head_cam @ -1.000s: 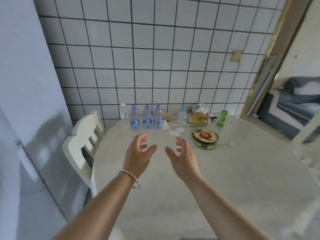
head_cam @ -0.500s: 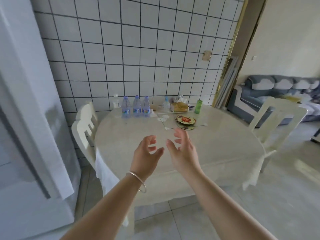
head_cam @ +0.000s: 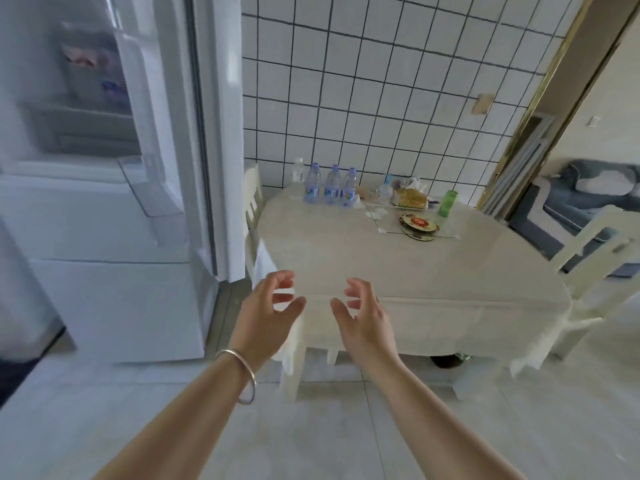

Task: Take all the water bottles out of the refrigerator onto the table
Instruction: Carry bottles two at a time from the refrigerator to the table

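Three blue-labelled water bottles (head_cam: pixel 330 185) stand upright in a row at the far left edge of the oval beige table (head_cam: pixel 398 271), against the tiled wall. A smaller clear bottle (head_cam: pixel 298 170) stands just left of them. The white refrigerator (head_cam: pixel 104 220) fills the left side with its upper door (head_cam: pixel 214 133) swung open; blurred shelves and packets show inside, no bottle discernible there. My left hand (head_cam: pixel 268 311) and my right hand (head_cam: pixel 365 315) hover empty in front of the table's near edge, fingers loosely curled, palms facing each other.
On the table's far side sit a spray bottle (head_cam: pixel 385 190), a tissue pack (head_cam: pixel 410 197), a green cup (head_cam: pixel 447 203) and a round red-and-gold tin (head_cam: pixel 419 225). White chairs stand at left (head_cam: pixel 252 199) and right (head_cam: pixel 595 258). A grey sofa (head_cam: pixel 588 199) lies beyond the doorway.
I have backed away from the table and turned left, so the open refrigerator has come into view. Both hands stay empty and have drawn slightly apart.
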